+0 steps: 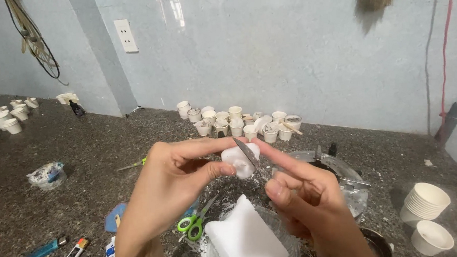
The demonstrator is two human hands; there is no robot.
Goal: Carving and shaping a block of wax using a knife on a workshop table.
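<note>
At frame centre, the left hand [172, 175] pinches a small white waxy lump [239, 161]; the right hand [307, 199] grips a thin grey metal blade [253, 158] against it. A slip could nick the left thumb.

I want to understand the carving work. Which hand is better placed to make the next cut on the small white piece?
The right hand, probably. It holds the knife, whose blade lies against the small white piece. The left hand pinches that piece between thumb and fingers, so it only steadies it.
</note>
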